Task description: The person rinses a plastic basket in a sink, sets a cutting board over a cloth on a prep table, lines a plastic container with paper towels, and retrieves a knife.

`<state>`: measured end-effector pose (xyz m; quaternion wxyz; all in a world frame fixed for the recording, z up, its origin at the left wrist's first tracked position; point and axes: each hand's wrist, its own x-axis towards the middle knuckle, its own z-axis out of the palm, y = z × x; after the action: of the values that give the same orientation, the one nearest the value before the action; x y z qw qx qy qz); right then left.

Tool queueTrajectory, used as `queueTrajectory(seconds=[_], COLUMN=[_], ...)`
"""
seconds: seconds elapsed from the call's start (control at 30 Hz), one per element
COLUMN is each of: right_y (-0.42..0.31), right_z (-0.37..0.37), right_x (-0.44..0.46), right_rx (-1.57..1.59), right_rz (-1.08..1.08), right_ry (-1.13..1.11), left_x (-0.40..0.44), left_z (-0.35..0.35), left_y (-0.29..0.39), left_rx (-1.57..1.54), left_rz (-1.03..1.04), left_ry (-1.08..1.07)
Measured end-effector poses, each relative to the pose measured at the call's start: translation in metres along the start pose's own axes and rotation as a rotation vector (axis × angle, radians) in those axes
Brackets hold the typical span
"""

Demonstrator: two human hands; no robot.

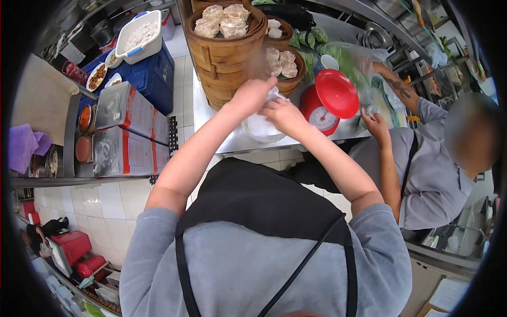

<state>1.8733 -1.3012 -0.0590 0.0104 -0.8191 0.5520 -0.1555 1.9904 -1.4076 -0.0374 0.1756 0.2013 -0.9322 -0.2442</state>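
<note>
My left hand (255, 95) and my right hand (284, 114) are close together over the metal table, both closed on a white plastic bag (274, 95). Below them sits a clear round container (262, 129). Just beyond my left hand rises a stack of bamboo steamers (222, 63), with dumplings (222, 21) in the top one. A smaller steamer (297, 74) with more dumplings (282, 62) stands behind my hands. To the right of my right hand is a red scale (320, 115) with a red pan (336, 94).
A co-worker (433, 158) stands at the right, hands near plastic bags and leafy greens (353, 61). At the left are metal tins (127, 153) and a blue box (142, 71) bearing a white tub (139, 37). The table's front edge (237, 149) runs before my apron.
</note>
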Motion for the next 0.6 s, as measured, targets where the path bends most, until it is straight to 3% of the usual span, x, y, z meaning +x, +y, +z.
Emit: queueTrajectory(seconds=[0.17, 0.23, 0.33, 0.4, 0.53, 0.6], right_y=[0.002, -0.001, 0.003, 0.01, 0.013, 0.016], right_z=[0.013, 0.008, 0.014, 0.024, 0.037, 0.047], right_x=[0.005, 0.009, 0.012, 0.016, 0.023, 0.019], right_rx=[0.116, 0.16, 0.106, 0.079, -0.027, -0.03], right_rz=[0.014, 0.115, 0.071, 0.065, 0.154, 0.155], right_ry=[-0.033, -0.167, -0.2, -0.28, -0.529, -0.451], left_x=[0.003, 0.002, -0.001, -0.01, -0.042, -0.06], left_z=[0.014, 0.018, 0.021, 0.017, 0.011, 0.011], left_y=[0.001, 0.0, -0.003, -0.007, -0.009, -0.005], left_rx=[0.124, 0.159, 0.135, 0.053, -0.028, -0.048], left_rz=[0.053, 0.073, 0.041, 0.17, 0.139, 0.122], left_ry=[-0.065, -0.064, -0.069, 0.073, 0.166, 0.29])
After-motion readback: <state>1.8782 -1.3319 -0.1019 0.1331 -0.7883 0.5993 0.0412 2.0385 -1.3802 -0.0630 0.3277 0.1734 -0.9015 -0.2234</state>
